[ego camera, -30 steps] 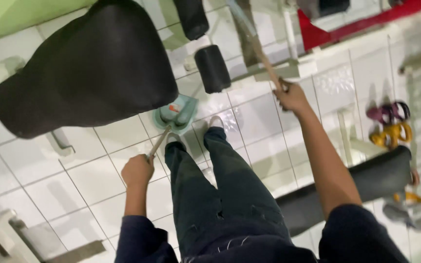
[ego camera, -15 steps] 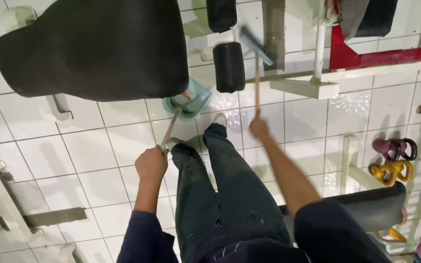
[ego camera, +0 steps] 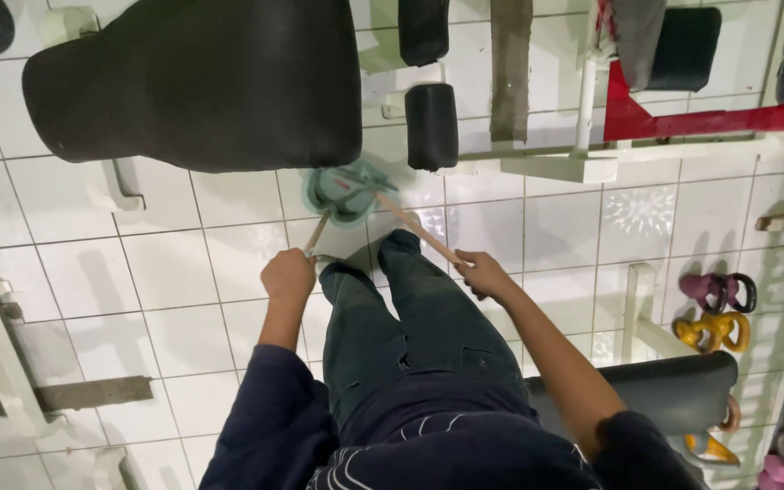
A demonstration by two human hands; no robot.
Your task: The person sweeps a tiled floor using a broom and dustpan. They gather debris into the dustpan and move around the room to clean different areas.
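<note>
Crowding dustpan [ego camera: 342, 191], black bench pad [ego camera: 201, 82], roller pad [ego camera: 431, 125]

Pretty bright overall, lit from overhead indoor lights. Sparkly glare on the white floor tiles [ego camera: 639, 210], softer sheen right by the feet. Dark padded bench [ego camera: 201, 82] swallowing all detail, nearly pure black. Soft shadows under the frames. Slightly soft everywhere, motion smear on the green dustpan [ego camera: 345, 189]. Bent lines toward the edges, wide-lens style.

dustpan [ego camera: 342, 189]: teal, flat on white tiles, wooden handle slanting up
broom [ego camera: 415, 227]: wooden stick angled, its head at the dustpan
</note>
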